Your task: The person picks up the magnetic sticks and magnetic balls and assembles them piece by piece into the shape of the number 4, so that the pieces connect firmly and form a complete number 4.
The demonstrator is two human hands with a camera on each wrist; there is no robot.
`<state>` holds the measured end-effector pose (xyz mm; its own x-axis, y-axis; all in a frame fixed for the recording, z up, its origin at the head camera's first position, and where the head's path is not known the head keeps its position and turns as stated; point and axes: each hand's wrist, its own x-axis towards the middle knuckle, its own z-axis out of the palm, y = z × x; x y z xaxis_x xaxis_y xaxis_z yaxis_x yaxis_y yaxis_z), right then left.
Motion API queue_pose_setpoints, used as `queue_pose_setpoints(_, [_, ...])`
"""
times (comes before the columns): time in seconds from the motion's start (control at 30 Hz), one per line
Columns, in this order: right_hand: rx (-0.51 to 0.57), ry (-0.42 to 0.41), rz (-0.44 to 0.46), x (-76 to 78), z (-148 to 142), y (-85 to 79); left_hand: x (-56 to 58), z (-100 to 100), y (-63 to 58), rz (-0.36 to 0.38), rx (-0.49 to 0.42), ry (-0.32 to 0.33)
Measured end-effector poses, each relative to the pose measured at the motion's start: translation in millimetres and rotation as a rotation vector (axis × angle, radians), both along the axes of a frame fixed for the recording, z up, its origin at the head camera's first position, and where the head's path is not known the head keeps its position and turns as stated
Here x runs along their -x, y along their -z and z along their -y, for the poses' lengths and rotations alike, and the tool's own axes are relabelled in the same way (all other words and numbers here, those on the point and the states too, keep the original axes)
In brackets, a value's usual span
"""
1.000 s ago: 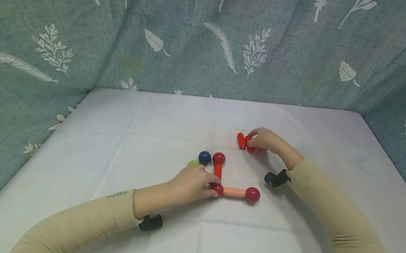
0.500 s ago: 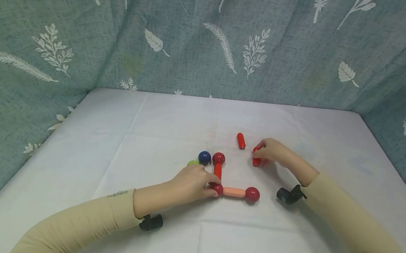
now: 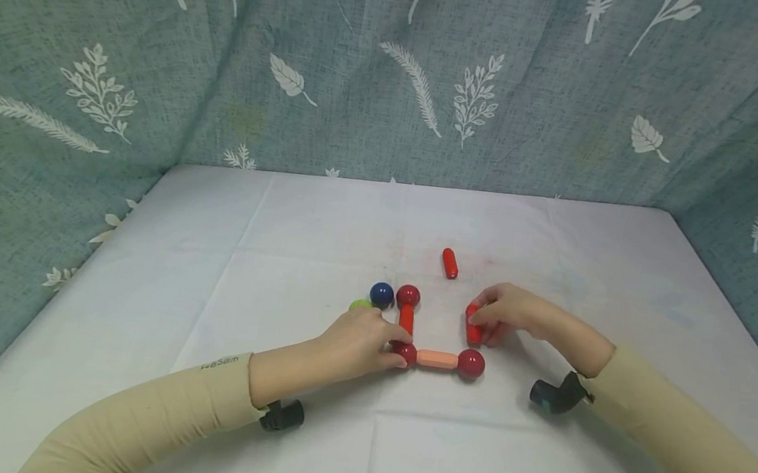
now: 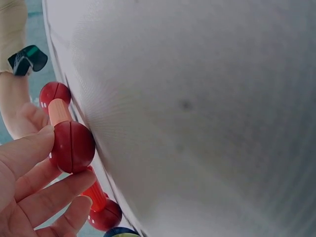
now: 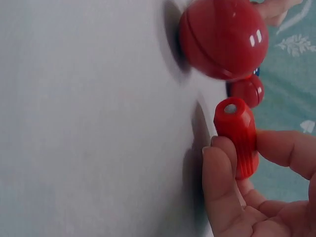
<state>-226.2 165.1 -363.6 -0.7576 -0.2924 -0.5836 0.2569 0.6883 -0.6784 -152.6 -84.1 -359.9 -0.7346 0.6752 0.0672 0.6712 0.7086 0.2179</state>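
Between the fingers of my left hand [image 3: 357,344] is the dark red corner ball [image 4: 73,147] of an L-shaped assembly. From that ball a salmon rod [image 3: 438,360] runs right to a second red ball [image 3: 471,364]. A red rod [image 3: 406,321] leads away from me to a third red ball [image 3: 408,296]. My right hand [image 3: 516,315] pinches a loose red rod [image 5: 239,140], whose end with a silvery metal tip points at the right-hand ball, a small gap apart. That rod stands just above the cloth.
Another red rod [image 3: 450,263] lies farther back on the white cloth [image 3: 325,223]. A blue ball [image 3: 382,295] sits beside the far red ball, and a green ball [image 3: 361,305] is partly hidden behind my left hand. A patterned curtain [image 3: 341,71] hangs behind the table.
My right hand has drawn one of the two loose red rods toward me, up to the right-hand ball. The other rod stayed where it was. My left hand has kept its place.
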Motion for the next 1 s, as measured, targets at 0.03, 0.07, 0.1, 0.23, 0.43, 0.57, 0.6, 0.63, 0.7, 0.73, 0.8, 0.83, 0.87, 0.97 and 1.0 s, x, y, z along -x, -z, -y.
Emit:
queue_pose_setpoints(0.03, [0.009, 0.001, 0.008, -0.9, 0.5, 0.2, 0.0, -0.1, 0.0, 0.002, 0.001, -0.001])
queue_pose_setpoints(0.07, [0.015, 0.006, 0.017, -1.5, 1.0, 0.5, 0.0, -0.1, 0.0, 0.003, 0.001, -0.001])
queue_pose_setpoints(0.1, [0.019, 0.010, 0.025, -1.9, 1.7, 0.7, 0.0, -0.1, 0.0, 0.002, 0.002, -0.001])
queue_pose_setpoints(0.23, [0.022, 0.017, 0.056, -3.3, 2.8, 0.7, 0.0, 0.1, 0.5, -0.003, -0.002, 0.003])
queue_pose_setpoints(0.43, [0.024, 0.017, 0.068, -5.5, 2.5, 2.6, -0.2, -0.4, -0.6, 0.007, 0.015, -0.010])
queue_pose_setpoints(0.57, [0.013, 0.020, 0.059, -5.4, 2.9, 4.4, -0.4, -0.9, -1.5, 0.018, 0.021, -0.018])
queue_pose_setpoints(0.6, [0.010, 0.019, 0.058, -5.3, 3.1, 4.6, -0.5, -1.0, -1.8, 0.017, 0.023, -0.018])
queue_pose_setpoints(0.63, [0.007, 0.018, 0.057, -5.2, 3.1, 4.7, -0.6, -1.0, -1.7, 0.016, 0.024, -0.017])
queue_pose_setpoints(0.7, [0.002, 0.014, 0.058, -5.0, 3.1, 5.0, -0.6, -1.2, -1.6, 0.012, 0.026, -0.016])
queue_pose_setpoints(0.73, [0.000, 0.012, 0.057, -4.9, 3.1, 5.0, -0.5, -1.2, -1.4, 0.010, 0.026, -0.015])
queue_pose_setpoints(0.8, [0.002, 0.009, 0.056, -5.0, 3.0, 5.1, -0.7, -1.2, -1.3, 0.009, 0.024, -0.014])
queue_pose_setpoints(0.83, [0.005, 0.006, 0.056, -5.2, 2.9, 5.1, -0.8, -1.2, -1.4, 0.008, 0.023, -0.014])
queue_pose_setpoints(0.87, [0.008, 0.004, 0.056, -5.4, 2.7, 5.1, -0.9, -1.2, -1.4, 0.008, 0.022, -0.014])
queue_pose_setpoints(0.97, [0.024, -0.004, 0.053, -6.6, 2.1, 4.8, -1.3, -1.0, -1.3, 0.010, 0.019, -0.013])
queue_pose_setpoints(1.0, [0.030, -0.006, 0.053, -7.1, 1.8, 4.8, -1.3, -1.0, -1.3, 0.012, 0.018, -0.013])
